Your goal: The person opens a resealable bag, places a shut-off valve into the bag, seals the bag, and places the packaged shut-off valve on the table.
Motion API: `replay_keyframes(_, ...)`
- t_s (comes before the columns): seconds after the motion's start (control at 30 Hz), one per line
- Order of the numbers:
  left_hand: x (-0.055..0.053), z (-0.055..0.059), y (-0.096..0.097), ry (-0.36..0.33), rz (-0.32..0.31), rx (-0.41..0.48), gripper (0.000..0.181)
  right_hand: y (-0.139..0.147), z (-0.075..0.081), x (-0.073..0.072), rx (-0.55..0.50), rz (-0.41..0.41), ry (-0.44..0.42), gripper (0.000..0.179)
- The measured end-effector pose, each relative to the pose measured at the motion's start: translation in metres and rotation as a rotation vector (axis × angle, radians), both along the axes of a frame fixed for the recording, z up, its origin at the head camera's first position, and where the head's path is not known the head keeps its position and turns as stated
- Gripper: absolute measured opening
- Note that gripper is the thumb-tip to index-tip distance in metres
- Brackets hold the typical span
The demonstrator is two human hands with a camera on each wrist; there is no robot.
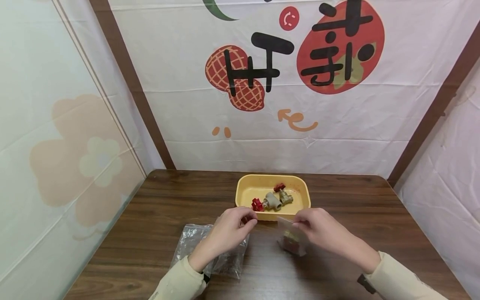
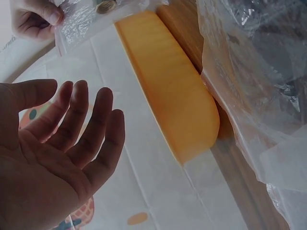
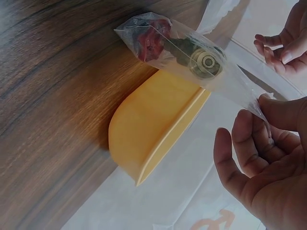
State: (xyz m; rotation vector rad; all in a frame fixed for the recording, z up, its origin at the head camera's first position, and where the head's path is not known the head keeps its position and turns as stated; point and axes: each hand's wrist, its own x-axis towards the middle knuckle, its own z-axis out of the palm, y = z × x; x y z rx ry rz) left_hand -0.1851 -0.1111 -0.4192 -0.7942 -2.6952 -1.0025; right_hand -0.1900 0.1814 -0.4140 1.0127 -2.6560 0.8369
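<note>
My right hand (image 1: 318, 227) pinches the top edge of a clear zip bag (image 3: 230, 81) between thumb and fingers. Inside the bag sits a brass valve (image 3: 204, 60) with a red handwheel (image 3: 152, 40), hanging toward the bag's bottom end. In the left wrist view my left hand (image 2: 62, 143) has loosely bent fingers and nothing in its palm. It hovers by the front left corner of a yellow tray (image 1: 270, 216). Within the tray lie a grey-bodied valve (image 1: 273, 201) with a red handwheel and a brass valve (image 1: 286, 197) with a darker red handwheel.
Flat clear plastic bags (image 1: 228, 260) lie under and beside my left forearm on the brown wooden table (image 1: 150, 221). A printed white cloth wall (image 1: 187, 116) stands behind the table, with more cloth at both sides.
</note>
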Motion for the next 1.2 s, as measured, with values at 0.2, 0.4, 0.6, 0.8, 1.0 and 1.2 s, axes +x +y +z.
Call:
replay_keyframes(0.2,0.002,0.001,0.0,0.0,0.0,0.015,0.008,0.009,0.002,0.001,-0.005,-0.022,-0.009,0.014)
replay_keyframes(0.4,0.004,0.002,-0.002,-0.016,-0.01,0.046,0.008,0.018,0.006,0.001,-0.023,-0.043,-0.022,0.015)
replay_keyframes(0.6,0.004,0.001,-0.002,-0.02,-0.014,0.039,0.007,0.028,0.012,0.001,-0.04,-0.09,-0.026,0.015)
replay_keyframes(0.8,0.003,0.0,-0.003,-0.025,-0.017,0.042,0.008,0.039,0.019,0.0,-0.03,-0.122,0.007,0.012)
replay_keyframes(1.0,0.001,0.0,-0.003,-0.018,-0.015,0.043,0.01,0.053,0.023,-0.002,-0.021,-0.157,0.037,0.016)
replay_keyframes(1.2,0.0,0.0,-0.003,-0.021,-0.01,0.035,0.01,0.065,0.022,-0.002,-0.019,-0.197,0.026,0.014)
